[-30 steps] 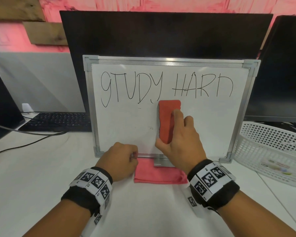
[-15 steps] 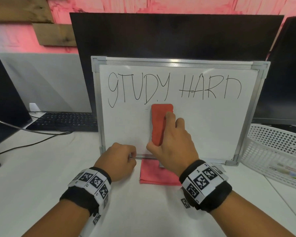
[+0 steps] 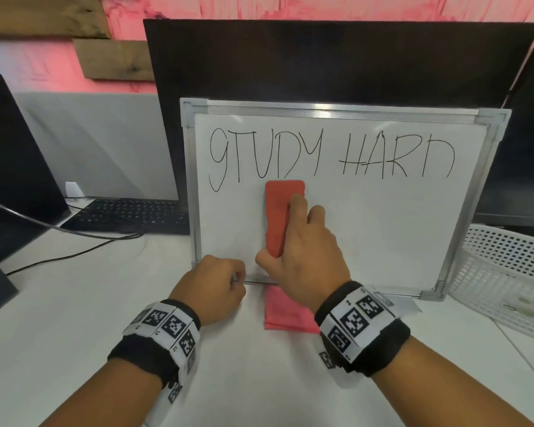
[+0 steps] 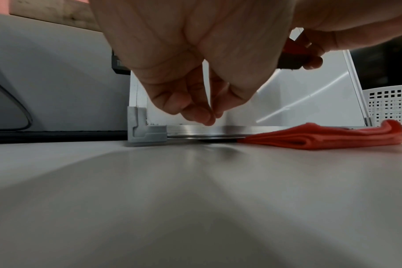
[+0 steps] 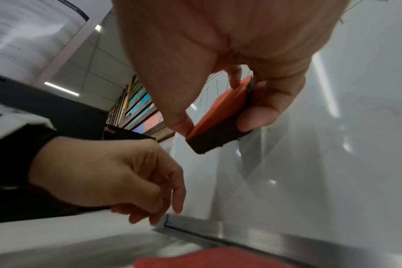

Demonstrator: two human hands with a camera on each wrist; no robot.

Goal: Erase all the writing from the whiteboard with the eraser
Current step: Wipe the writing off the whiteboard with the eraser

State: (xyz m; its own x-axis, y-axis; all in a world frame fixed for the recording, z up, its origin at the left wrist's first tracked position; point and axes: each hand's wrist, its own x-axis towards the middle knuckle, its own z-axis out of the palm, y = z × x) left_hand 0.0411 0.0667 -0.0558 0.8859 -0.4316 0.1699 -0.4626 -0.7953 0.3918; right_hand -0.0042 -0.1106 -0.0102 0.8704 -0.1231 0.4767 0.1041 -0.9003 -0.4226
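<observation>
The whiteboard (image 3: 383,226) stands upright against a dark monitor, with "STUDY HARD" in black across its top. My right hand (image 3: 302,248) grips a red eraser (image 3: 279,217) with a black felt face and presses it on the board just under the "D" and "Y". The right wrist view shows the thumb and fingers clamping the eraser (image 5: 218,116) by its sides. My left hand (image 3: 228,282) sits at the board's bottom frame (image 4: 195,129) near the left corner. Its curled fingertips (image 4: 207,116) pinch the rail.
A folded red cloth (image 3: 287,312) lies on the white table in front of the board. A white perforated basket (image 3: 506,272) stands at the right. A black keyboard (image 3: 130,215) and a cable (image 3: 74,257) lie to the left, and dark monitors flank the board.
My right hand has slid the eraser leftward under the writing, and the hooked tail of the "Y" is gone. The left hand has stayed on the bottom frame.
</observation>
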